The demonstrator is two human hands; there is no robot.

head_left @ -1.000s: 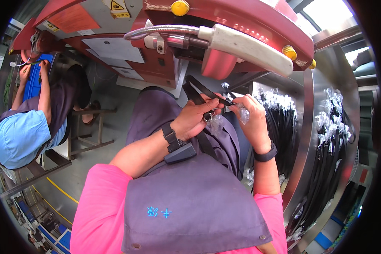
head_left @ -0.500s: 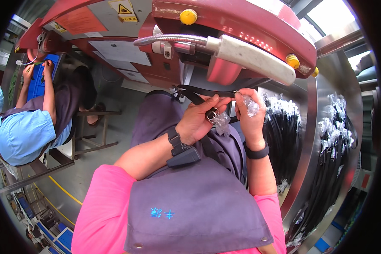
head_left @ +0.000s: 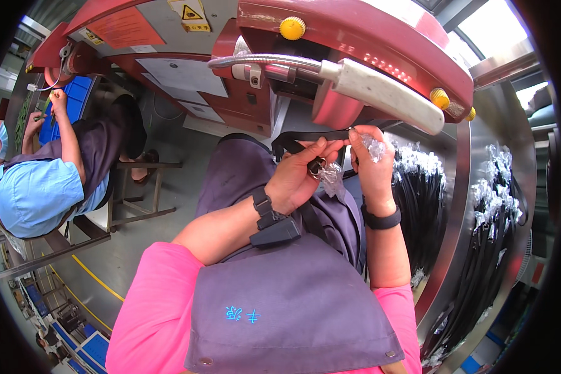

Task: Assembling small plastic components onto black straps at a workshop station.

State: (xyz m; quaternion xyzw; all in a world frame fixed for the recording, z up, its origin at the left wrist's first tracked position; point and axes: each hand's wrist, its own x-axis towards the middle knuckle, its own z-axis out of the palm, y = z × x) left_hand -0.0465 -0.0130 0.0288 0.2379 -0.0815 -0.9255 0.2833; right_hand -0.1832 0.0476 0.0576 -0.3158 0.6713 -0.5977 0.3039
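In front of the red machine, both hands hold a narrow black strap (head_left: 311, 135) above my lap. My left hand (head_left: 291, 181) is closed on the strap, thumb on top. A metal ring fitting (head_left: 316, 166) and a piece of clear plastic wrap (head_left: 332, 179) hang out beside its fingers. My right hand (head_left: 375, 169) pinches the strap's other part between thumb and fingers. More clear plastic (head_left: 374, 148) bunches at those fingertips. Between the hands the strap runs off to the left and loops back down. The fingertips of the two hands are close together.
A red machine (head_left: 355, 37) with yellow knobs and a pale cylindrical lamp (head_left: 386, 93) stands just ahead. At right, many black straps with plastic-wrapped ends (head_left: 417, 206) hang by a metal frame (head_left: 458, 206). A co-worker in a blue shirt (head_left: 43, 187) sits at left by a blue tray (head_left: 78, 103).
The strap between my hands now lies flatter and its left loop has shifted. My hands keep their holds. The whole view has moved slightly, and the co-worker's hands have changed position.
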